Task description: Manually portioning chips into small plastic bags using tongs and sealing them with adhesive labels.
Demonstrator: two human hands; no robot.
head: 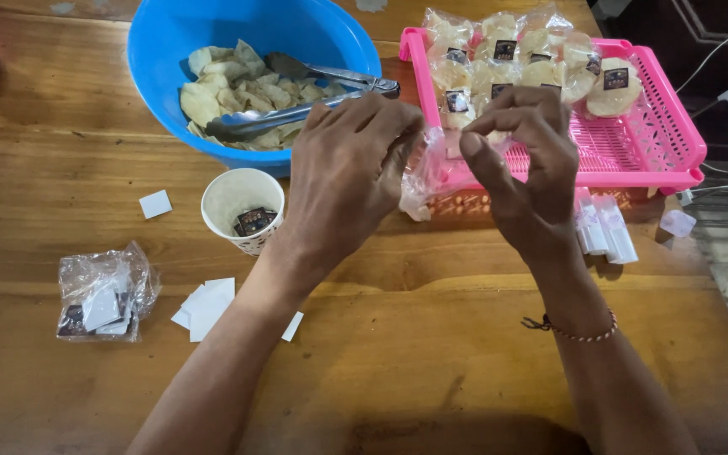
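Small clear plastic bag (425, 173) held at centre frame, just above the wooden desk (431, 337) and in front of the pink tray (659, 139). Thin, crinkled film, long axis roughly up-down in the frame, lower end hanging toward the desk, upper end hidden between the hands; which end is the mouth cannot be told.

Left hand (347, 173) seen from the back, fingers (389, 126) curled and closed on the bag's left edge. Right hand (524, 168) with fingers (511, 114) bent over and pinched together at the bag's upper right; braided cord band on that wrist.

Upper left: round blue plastic bowl (162, 42) of pale, flat, irregular crackers (212, 93), with metal tongs (313, 97) laid across them, handles pointing right.

Upper right: slotted pink tray with small sealed packs (507, 59) of round crackers, each bearing a dark square label.

Left of the hands: patterned paper cup (242, 206) with dark labels inside. Lower left: crumpled clear bag of labels (103, 295), beside loose white paper squares (204, 303). Right of the right wrist: white folded strips (604, 227).
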